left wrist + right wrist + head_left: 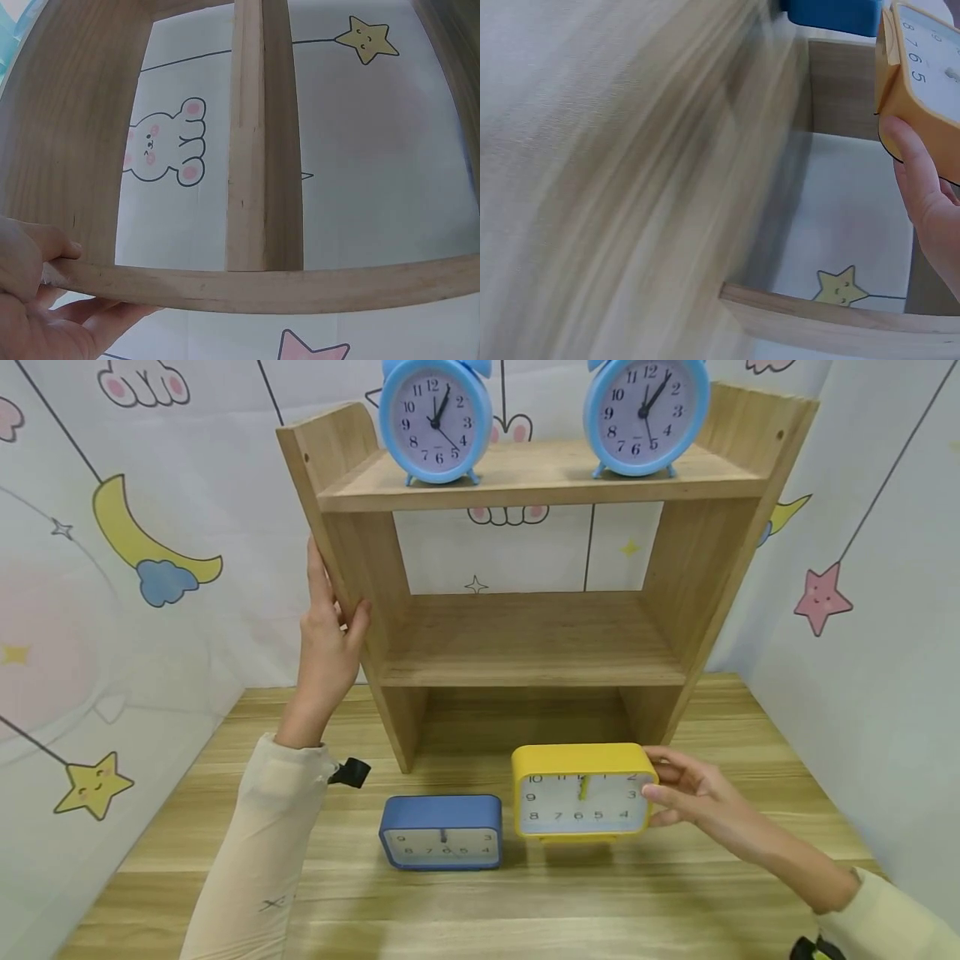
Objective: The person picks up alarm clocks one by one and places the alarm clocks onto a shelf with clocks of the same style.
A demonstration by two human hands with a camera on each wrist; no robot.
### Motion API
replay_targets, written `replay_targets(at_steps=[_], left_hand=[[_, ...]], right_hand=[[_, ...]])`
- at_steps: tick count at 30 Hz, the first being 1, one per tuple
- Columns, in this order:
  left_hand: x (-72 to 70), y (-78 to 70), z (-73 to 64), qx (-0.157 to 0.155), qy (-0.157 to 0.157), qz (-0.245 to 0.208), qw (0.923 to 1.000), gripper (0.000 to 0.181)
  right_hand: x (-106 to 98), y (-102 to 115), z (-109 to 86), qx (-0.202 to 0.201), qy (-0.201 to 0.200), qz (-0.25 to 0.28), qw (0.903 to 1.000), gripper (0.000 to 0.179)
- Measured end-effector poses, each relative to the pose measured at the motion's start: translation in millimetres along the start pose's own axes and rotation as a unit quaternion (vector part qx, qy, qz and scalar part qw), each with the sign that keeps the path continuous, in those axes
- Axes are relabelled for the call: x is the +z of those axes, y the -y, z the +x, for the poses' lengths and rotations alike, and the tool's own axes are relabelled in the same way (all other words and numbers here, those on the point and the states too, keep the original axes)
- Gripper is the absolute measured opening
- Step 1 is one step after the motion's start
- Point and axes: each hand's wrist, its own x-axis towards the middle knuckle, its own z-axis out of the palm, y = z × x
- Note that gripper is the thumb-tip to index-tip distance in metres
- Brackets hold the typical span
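My right hand point(693, 793) grips a yellow rectangular clock point(585, 760) by its right end, thumb at the front and fingers behind. In the head view the clock is raised over the table, its white face toward me. The right wrist view shows the thumb on the clock point(919, 97) near its edge. My left hand point(330, 631) holds the left side panel of a wooden shelf point(540, 639), thumb inside and fingers outside. In the left wrist view this hand point(52, 300) wraps the panel's front edge. A blue rectangular clock point(442, 810) stands on the table, left of the yellow one.
Two light-blue round alarm clocks, a left one point(435, 422) and a right one point(647, 414), stand on the shelf's top board. The shelf stands at the back of the wood-grain table point(187, 843). Patterned white cloth walls point(150, 652) enclose the table's back and sides.
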Motion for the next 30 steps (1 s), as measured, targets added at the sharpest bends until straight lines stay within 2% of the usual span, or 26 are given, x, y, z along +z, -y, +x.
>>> replay_targets(at_steps=[12, 20, 30], left_hand=[[0.1, -0.3, -0.7, -0.001, 0.002, -0.003, 1.0, 0.081], [-0.8, 0.0, -0.7, -0.002, 0.0, -0.003, 1.0, 0.081], [-0.1, -0.8, -0.8, 0.001, -0.001, -0.004, 1.0, 0.081]], right_hand=[[0, 29, 17.5, -0.002, -0.003, -0.011, 0.9999, 0.039], [1, 50, 34.6, -0.008, -0.014, -0.051, 0.9985, 0.038], [0, 69, 58.1, -0.011, -0.036, -0.068, 0.9969, 0.045]])
